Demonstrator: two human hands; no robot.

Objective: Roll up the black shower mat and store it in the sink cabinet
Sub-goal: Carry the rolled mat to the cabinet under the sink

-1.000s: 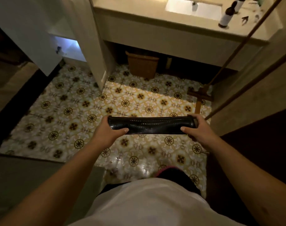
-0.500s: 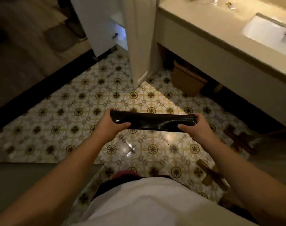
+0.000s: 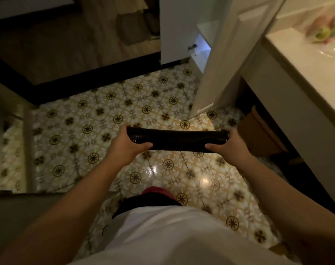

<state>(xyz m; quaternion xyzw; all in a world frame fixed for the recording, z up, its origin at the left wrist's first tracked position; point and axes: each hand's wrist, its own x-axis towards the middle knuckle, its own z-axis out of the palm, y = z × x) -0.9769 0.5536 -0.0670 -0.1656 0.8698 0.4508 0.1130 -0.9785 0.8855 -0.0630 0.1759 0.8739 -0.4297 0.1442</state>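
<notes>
The black shower mat is rolled into a tight horizontal tube, held at waist height over the patterned tile floor. My left hand grips its left end and my right hand grips its right end. The sink cabinet runs along the right side under a pale countertop. An open white cabinet door stands ahead of the roll, with a lit white compartment behind it.
A brown wicker basket sits on the floor under the counter at right. A dark threshold strip separates the tiles from a wooden floor at the upper left. A low ledge borders the tiles at left.
The view has swung left, so the sink basin has left the frame and the open cabinet door is closer. Both hands keep the same grip on the rolled mat.
</notes>
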